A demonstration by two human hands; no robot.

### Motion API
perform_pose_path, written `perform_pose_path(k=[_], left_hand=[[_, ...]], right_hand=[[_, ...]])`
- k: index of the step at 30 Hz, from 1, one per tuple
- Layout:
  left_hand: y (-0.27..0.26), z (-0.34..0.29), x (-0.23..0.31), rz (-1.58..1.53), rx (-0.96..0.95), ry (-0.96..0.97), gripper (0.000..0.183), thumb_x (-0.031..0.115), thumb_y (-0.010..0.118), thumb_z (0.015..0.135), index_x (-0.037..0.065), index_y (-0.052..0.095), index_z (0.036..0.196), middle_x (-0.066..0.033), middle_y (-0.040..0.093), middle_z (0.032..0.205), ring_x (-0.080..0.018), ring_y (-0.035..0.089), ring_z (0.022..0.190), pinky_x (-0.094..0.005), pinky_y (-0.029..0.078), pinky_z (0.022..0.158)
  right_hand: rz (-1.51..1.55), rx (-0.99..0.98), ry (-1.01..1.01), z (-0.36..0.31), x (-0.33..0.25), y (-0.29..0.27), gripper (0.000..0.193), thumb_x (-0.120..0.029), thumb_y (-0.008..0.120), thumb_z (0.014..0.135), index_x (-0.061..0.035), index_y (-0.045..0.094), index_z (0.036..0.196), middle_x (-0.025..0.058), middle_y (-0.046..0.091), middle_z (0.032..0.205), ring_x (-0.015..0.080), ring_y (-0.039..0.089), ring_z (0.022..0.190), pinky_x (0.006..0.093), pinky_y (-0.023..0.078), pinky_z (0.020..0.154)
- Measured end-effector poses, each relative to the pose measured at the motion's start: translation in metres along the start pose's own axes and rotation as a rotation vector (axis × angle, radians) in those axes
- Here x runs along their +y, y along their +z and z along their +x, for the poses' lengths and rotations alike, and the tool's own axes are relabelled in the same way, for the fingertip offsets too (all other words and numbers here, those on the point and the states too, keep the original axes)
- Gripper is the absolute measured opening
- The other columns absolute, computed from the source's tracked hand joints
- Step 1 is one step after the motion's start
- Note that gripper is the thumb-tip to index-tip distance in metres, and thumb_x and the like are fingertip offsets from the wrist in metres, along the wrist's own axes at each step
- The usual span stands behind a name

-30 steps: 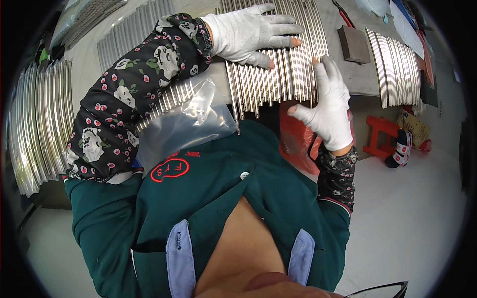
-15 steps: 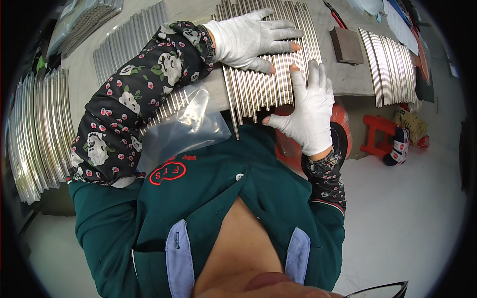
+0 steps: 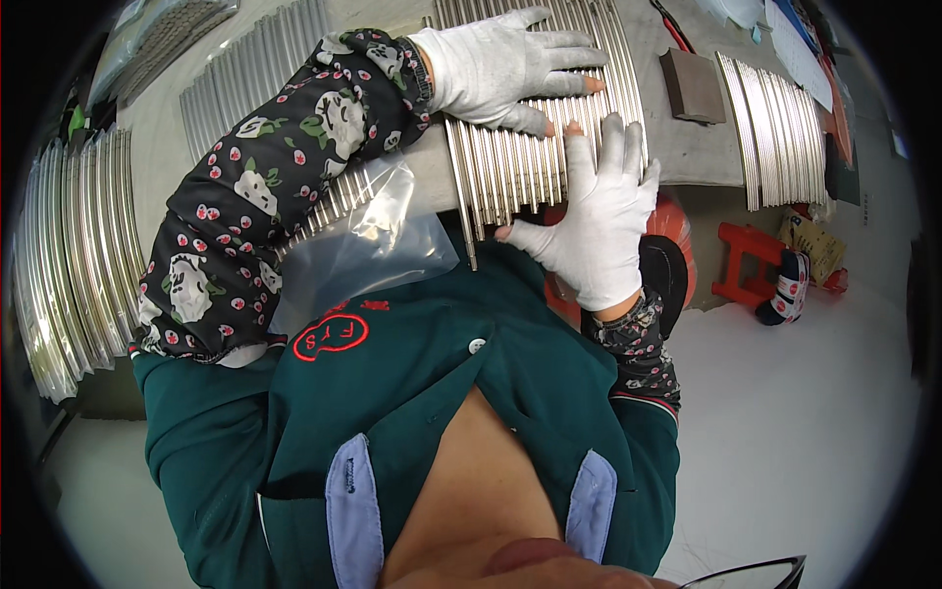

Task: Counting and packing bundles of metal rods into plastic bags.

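A row of shiny metal rods (image 3: 505, 167) lies side by side at the table's front, their near ends uneven and jutting past the edge. One rod (image 3: 465, 221) at the left of the row sticks out farther than the others. Across the upper part of the row my left hand (image 3: 505, 74), in a white glove with bare fingertips, lies flat with its fingers spread. My right hand (image 3: 599, 211), gloved the same way, rests at the row's near right side, fingers apart and thumb stretched toward the rod ends. Both hands partly cover the rods.
A clear plastic bag with rods (image 3: 363, 236) hangs over the front edge by my left forearm. More bagged rods (image 3: 83, 255) lie far left, another rod row (image 3: 260, 69) behind. To the right are a brown block (image 3: 692, 86), pliers (image 3: 673, 25), rods (image 3: 775, 133) and a red stool (image 3: 741, 265).
My right hand has shifted slightly left along the near ends of the rods. My left hand stays flat on the row. The whole view has moved a little.
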State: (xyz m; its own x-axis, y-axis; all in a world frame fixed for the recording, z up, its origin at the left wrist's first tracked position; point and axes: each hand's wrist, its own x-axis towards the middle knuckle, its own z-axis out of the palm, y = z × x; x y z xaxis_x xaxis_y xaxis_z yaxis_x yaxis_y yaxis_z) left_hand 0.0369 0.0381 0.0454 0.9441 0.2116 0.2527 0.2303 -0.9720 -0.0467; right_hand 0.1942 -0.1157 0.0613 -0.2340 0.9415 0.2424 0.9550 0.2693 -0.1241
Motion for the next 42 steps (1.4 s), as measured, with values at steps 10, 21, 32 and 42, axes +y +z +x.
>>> perform_pose_path(k=[10, 21, 32, 42], left_hand=[[0.015, 0.001, -0.003, 0.096, 0.005, -0.018, 0.063, 0.052, 0.046, 0.089, 0.015, 0.038, 0.138, -0.0055, 0.031, 0.147, -0.0214, 0.027, 0.136, -0.0487, 0.022, 0.110], [-0.012, -0.004, -0.005, -0.159, -0.038, -0.009, 0.065, 0.040, 0.053, 0.084, 0.000, 0.040, 0.133, -0.0226, 0.036, 0.139, -0.0360, 0.033, 0.129, -0.0528, 0.027, 0.104], [-0.015, -0.025, -0.008, -0.010, -0.056, -0.023, 0.068, 0.042, 0.053, 0.083, 0.001, 0.038, 0.135, -0.0224, 0.034, 0.140, -0.0375, 0.031, 0.131, -0.0559, 0.025, 0.104], [-0.020, -0.031, -0.004, -0.058, -0.087, -0.034, 0.068, 0.040, 0.056, 0.082, 0.001, 0.039, 0.135, -0.0231, 0.034, 0.140, -0.0378, 0.031, 0.131, -0.0561, 0.024, 0.105]], right_hand=[[0.446, 0.278, -0.428, -0.021, -0.002, -0.009, 0.033, -0.021, 0.077, 0.053, -0.0102, 0.059, 0.079, 0.0031, 0.047, 0.062, 0.0247, 0.050, 0.058, 0.0377, 0.038, 0.055], [1.027, -0.443, -0.386, -0.037, -0.014, 0.026, 0.033, -0.009, 0.055, 0.081, -0.0037, 0.057, 0.113, 0.0131, 0.059, 0.090, 0.0325, 0.055, 0.086, 0.0416, 0.044, 0.075], [0.779, -0.307, -0.246, -0.032, -0.016, 0.028, 0.038, -0.010, 0.060, 0.077, 0.0001, 0.058, 0.114, 0.0156, 0.061, 0.090, 0.0336, 0.056, 0.081, 0.0418, 0.045, 0.072], [0.753, -0.350, -0.248, -0.029, -0.016, 0.023, 0.033, -0.012, 0.060, 0.076, -0.0003, 0.061, 0.107, 0.0150, 0.063, 0.088, 0.0334, 0.059, 0.082, 0.0417, 0.046, 0.073]])
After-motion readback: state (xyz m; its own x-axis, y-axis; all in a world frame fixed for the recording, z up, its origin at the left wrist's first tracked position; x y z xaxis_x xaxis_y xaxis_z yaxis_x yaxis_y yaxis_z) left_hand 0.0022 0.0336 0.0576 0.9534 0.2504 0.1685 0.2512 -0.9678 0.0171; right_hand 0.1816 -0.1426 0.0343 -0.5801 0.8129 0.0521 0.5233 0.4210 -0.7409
